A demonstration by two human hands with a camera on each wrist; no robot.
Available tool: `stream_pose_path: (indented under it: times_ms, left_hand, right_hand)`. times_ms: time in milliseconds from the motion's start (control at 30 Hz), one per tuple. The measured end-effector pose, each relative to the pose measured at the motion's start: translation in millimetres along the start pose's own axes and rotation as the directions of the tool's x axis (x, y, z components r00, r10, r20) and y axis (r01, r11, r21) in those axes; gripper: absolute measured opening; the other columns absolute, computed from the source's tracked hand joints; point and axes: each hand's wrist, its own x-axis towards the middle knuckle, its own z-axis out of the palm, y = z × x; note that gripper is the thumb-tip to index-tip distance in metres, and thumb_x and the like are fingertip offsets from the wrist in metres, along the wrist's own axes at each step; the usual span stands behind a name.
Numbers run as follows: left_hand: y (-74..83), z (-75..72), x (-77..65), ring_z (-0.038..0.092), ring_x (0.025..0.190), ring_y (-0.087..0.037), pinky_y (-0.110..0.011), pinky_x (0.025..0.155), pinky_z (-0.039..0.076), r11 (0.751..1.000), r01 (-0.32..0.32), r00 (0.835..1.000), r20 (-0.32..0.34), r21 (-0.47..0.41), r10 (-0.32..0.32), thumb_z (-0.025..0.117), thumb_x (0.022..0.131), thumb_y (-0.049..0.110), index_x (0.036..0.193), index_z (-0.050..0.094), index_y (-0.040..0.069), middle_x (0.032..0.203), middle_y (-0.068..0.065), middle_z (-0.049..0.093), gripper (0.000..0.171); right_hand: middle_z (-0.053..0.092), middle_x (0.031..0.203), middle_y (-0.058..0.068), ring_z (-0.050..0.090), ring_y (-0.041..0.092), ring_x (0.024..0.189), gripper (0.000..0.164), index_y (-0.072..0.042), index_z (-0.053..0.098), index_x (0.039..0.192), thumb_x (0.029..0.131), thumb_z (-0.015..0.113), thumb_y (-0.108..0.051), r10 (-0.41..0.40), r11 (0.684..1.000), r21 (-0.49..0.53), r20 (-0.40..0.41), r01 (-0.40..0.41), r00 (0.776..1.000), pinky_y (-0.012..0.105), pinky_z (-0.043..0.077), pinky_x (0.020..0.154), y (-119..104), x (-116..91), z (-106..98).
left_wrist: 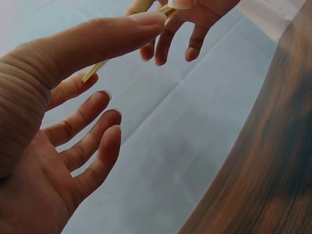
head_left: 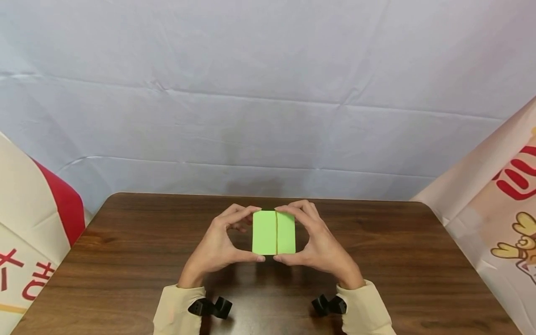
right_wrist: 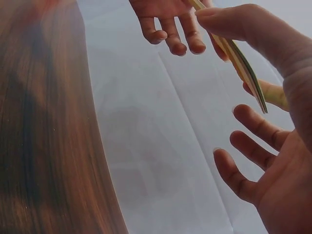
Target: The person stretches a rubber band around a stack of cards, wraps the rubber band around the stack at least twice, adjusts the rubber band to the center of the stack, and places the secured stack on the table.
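Note:
A square, bright green stack of paper notes (head_left: 264,232) is held up over the table, its flat face toward the head camera. Around it runs a thin yellowish rubber band (head_left: 276,232), right of the middle. My left hand (head_left: 217,244) pinches the stack's left part, thumb on the near edge and index finger on the far edge. On the right part my right hand (head_left: 320,242) pinches the same two edges. In the right wrist view the stack's layered edge (right_wrist: 243,66) shows green, pale and yellow. The other fingers of both hands are spread away from it.
A dark brown wooden table (head_left: 125,260) with rounded far corners lies under the hands. Behind it hangs a pale cloth (head_left: 268,116). Printed cloths flank it, one at left (head_left: 37,223) and one at right (head_left: 481,209). Black wrist devices (head_left: 211,307) sit at both sleeves.

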Motion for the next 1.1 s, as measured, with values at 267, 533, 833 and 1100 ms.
stream_pose_path:
  times_ms: [267, 533, 833, 1100]
  left_hand:
    - [-1.5, 0.2, 0.4, 0.061, 0.107, -0.018, -0.048, 0.086, 0.056, 1.000, -0.006, 1.000, -0.009, 0.003, 0.006, 0.102, 0.058, 0.018, 0.137, 0.064, 0.019, 0.113, 0.005, 0.059, 0.088]
    - [-2.6, 0.2, 0.4, 0.062, 0.105, -0.019, -0.046, 0.085, 0.056, 1.000, -0.013, 1.000, -0.006, 0.007, 0.013, 0.102, 0.057, 0.018, 0.137, 0.065, 0.017, 0.113, 0.005, 0.059, 0.088]
    - [-3.2, 0.1, -0.7, 0.061, 0.106, -0.021, -0.048, 0.085, 0.055, 1.000, -0.025, 1.000, -0.009, 0.000, 0.025, 0.102, 0.058, 0.020, 0.137, 0.064, 0.015, 0.115, 0.003, 0.059, 0.087]
    - [-3.8, 0.2, -1.4, 0.061, 0.108, -0.020, -0.051, 0.086, 0.055, 1.000, -0.019, 1.000, -0.016, -0.002, 0.019, 0.102, 0.056, 0.020, 0.136, 0.065, 0.022, 0.115, 0.005, 0.059, 0.088]
  right_hand:
    - [0.045, 0.131, -0.004, 0.040, 0.017, 0.124, 0.088, -0.026, 0.057, 0.141, 0.065, 0.098, -0.033, -0.002, 1.000, 0.000, -0.029, 0.002, 1.000, 0.053, 0.046, 0.096, 0.1, -0.3, 2.9]
    - [0.044, 0.134, -0.005, 0.038, 0.018, 0.126, 0.088, -0.025, 0.055, 0.143, 0.066, 0.098, -0.031, 0.001, 1.000, -0.002, 0.005, -0.001, 1.000, 0.056, 0.046, 0.096, 0.5, -1.2, -0.4]
    - [0.044, 0.133, -0.002, 0.038, 0.019, 0.124, 0.089, -0.022, 0.057, 0.142, 0.064, 0.099, -0.033, -0.022, 1.000, -0.016, -0.008, 0.022, 1.000, 0.054, 0.046, 0.096, -0.5, 0.2, 0.3]
    - [0.044, 0.131, -0.002, 0.039, 0.019, 0.124, 0.089, -0.023, 0.058, 0.141, 0.062, 0.100, -0.031, -0.042, 0.999, -0.010, -0.037, 0.042, 0.998, 0.056, 0.046, 0.096, 0.3, -0.6, 3.3]
